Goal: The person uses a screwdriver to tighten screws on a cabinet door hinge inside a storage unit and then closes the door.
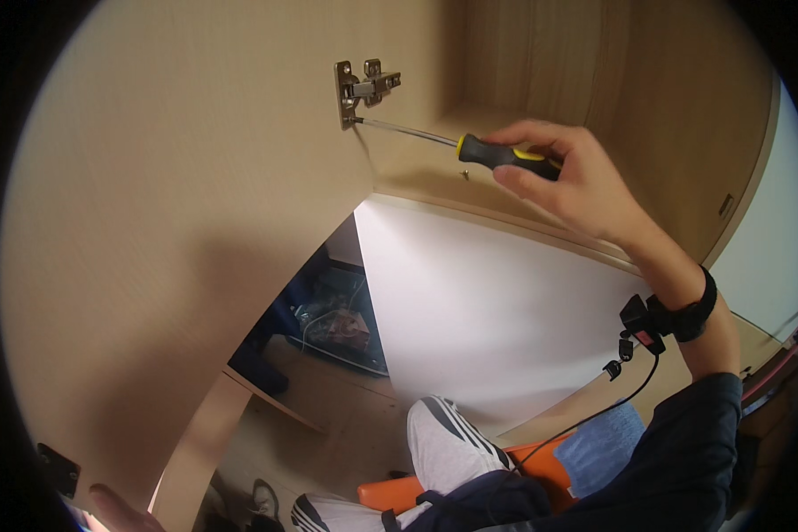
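My right hand point(575, 176) grips the black and yellow handle of a screwdriver point(505, 156). Its tip meets the lower screw of a metal cabinet hinge point(346, 100), whose plate lies against the wooden door panel point(173, 166). The hinge arm reaches toward the cabinet's side wall. A small screw point(465, 174) is on the cabinet floor below the screwdriver. At the bottom left, part of my left hand point(123, 511) shows by the lower edge of the door panel; the rest is cut off by the picture's rim.
Below the cabinet opening is a white panel point(492, 299). A dark tray point(346, 326) with plastic bags and a cord stands on the floor behind. Near my legs are an orange seat point(392, 493) and a blue cloth point(602, 442). A cable point(592, 415) runs from my right wrist.
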`<state>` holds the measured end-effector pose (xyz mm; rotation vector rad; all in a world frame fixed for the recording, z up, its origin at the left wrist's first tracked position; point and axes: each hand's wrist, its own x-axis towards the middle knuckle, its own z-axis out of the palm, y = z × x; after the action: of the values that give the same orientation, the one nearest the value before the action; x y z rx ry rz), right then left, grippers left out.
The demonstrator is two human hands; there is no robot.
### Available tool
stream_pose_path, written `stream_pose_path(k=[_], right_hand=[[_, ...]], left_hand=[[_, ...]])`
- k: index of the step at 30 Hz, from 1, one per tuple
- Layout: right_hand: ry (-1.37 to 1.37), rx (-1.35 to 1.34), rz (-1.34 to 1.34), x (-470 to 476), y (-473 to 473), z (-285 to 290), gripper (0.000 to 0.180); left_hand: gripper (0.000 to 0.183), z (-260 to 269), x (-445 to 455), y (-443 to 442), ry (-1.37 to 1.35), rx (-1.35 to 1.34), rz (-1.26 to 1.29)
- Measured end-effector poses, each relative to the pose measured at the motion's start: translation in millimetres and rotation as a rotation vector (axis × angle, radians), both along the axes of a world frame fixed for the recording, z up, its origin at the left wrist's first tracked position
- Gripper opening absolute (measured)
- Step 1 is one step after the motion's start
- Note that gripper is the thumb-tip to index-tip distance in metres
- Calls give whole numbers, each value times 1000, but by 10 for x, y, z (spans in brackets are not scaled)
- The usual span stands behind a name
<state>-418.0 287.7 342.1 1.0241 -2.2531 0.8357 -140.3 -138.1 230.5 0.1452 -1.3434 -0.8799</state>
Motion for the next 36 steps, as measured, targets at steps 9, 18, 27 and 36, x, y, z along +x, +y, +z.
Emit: stream_pose_path(k=[9, 18, 27, 36], right_hand=[[-897, -940, 298, 161, 4, 186, 30], [-1200, -769, 403, 96, 121, 180, 24], [-1119, -769, 344, -2, 114, -8, 22], [-1224, -795, 374, -73, 193, 252, 27]], left_hand=[[27, -46, 41, -89, -38, -46, 6], [32, -118, 64, -168, -77, -99, 15], [39, -60, 32, -191, -122, -223, 82], [37, -85, 26, -146, -58, -77, 56]])
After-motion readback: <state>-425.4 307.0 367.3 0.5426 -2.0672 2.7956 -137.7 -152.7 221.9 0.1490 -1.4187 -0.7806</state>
